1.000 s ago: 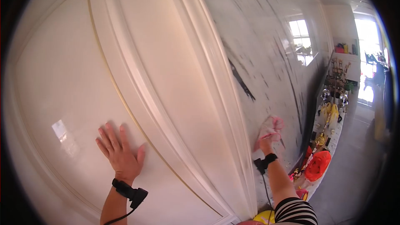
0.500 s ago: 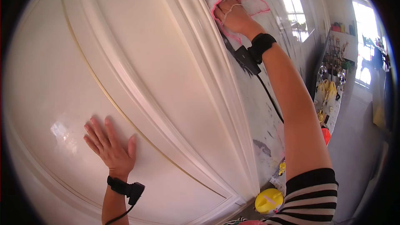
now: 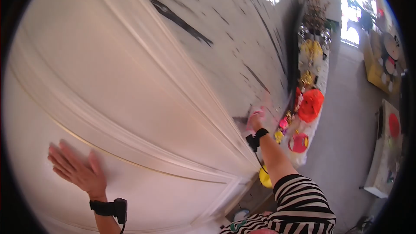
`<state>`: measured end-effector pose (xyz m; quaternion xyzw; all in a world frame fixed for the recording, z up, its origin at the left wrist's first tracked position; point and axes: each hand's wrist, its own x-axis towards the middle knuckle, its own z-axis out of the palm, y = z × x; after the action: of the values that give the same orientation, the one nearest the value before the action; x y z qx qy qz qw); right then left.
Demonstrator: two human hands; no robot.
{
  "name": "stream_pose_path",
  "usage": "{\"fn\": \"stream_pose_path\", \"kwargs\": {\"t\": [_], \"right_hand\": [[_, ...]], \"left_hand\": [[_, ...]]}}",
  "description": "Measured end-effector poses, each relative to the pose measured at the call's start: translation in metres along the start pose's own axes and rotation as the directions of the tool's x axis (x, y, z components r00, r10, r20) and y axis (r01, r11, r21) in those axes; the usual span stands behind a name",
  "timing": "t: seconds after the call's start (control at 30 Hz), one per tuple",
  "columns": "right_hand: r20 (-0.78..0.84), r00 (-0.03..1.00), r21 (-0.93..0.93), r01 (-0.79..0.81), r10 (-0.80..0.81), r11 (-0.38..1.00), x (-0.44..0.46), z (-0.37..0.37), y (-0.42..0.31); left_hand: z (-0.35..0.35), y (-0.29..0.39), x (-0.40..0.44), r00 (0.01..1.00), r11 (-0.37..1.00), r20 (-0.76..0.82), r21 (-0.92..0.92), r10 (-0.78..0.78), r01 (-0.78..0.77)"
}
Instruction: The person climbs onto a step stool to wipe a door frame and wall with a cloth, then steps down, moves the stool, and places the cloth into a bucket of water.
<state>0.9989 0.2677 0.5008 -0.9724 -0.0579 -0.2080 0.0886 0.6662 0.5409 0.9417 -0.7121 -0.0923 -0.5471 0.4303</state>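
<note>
My left hand (image 3: 80,171) lies open with its palm against the white moulded panel (image 3: 143,99), fingers stretched out and slightly blurred. Low on the dark-veined marble wall (image 3: 216,56), my right hand (image 3: 258,119) presses a thin white cloth with pink edging (image 3: 251,124) to the surface. Motion blurs the cloth, and the fingers are partly hidden in it. Each wrist wears a black band with a small box and a cable.
A long white console (image 3: 299,156) along the wall holds a red-orange bag (image 3: 311,105), a pink-red item (image 3: 298,142) and gold ornaments. Below my right arm is a yellow round object (image 3: 265,177). A white table (image 3: 376,164) stands at far right, near a bright window (image 3: 349,13).
My right hand has swept from high on the marble down to its lower part with the cloth. The view has shifted right; my left hand stays flat on the panel.
</note>
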Motion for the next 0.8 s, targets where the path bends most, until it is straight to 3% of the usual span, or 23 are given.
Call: {"fn": "stream_pose_path", "kwargs": {"t": [0.13,0.2,0.3,0.37,0.5,0.57,0.6,0.77,0.8], "right_hand": [[0.015,0.994,0.183,0.107,-0.112,0.977,-0.060,0.031,-0.005],[0.023,0.995,0.405,0.077,-0.095,0.911,-0.076,0.019,0.008],[0.096,0.995,0.771,-0.099,0.038,0.629,-0.106,-0.018,0.041],[0.183,0.975,0.927,-0.215,0.129,0.306,-0.129,-0.047,0.066],[0.330,0.912,0.925,-0.261,0.244,-0.275,-0.187,-0.111,0.126],[0.362,0.889,0.885,-0.233,0.281,-0.403,-0.219,-0.140,0.155],[0.370,0.880,0.872,-0.218,0.299,-0.437,-0.236,-0.154,0.168],[0.391,0.845,0.862,-0.196,0.366,-0.468,-0.304,-0.199,0.207],[0.395,0.839,0.861,-0.197,0.373,-0.468,-0.313,-0.207,0.208]], "left_hand": [[0.004,0.000,-0.001,0.998,0.999,-0.042,-0.015,0.050,-0.051],[0.006,-0.001,-0.001,0.991,0.997,-0.120,-0.026,0.067,-0.071],[0.009,-0.005,-0.002,0.987,0.994,-0.127,-0.035,0.102,-0.107],[0.015,-0.015,-0.006,0.979,0.994,-0.172,0.032,0.108,-0.104],[0.042,-0.043,-0.016,0.992,0.983,-0.052,0.154,0.112,-0.102],[0.035,-0.031,-0.019,0.995,0.834,0.100,0.548,0.016,-0.068],[0.031,-0.029,-0.021,0.991,0.838,0.129,0.539,0.023,-0.089],[0.018,-0.028,-0.020,0.993,0.990,-0.091,0.121,0.082,-0.070],[0.023,-0.031,-0.018,0.994,0.992,-0.081,0.108,0.073,-0.064]]}}
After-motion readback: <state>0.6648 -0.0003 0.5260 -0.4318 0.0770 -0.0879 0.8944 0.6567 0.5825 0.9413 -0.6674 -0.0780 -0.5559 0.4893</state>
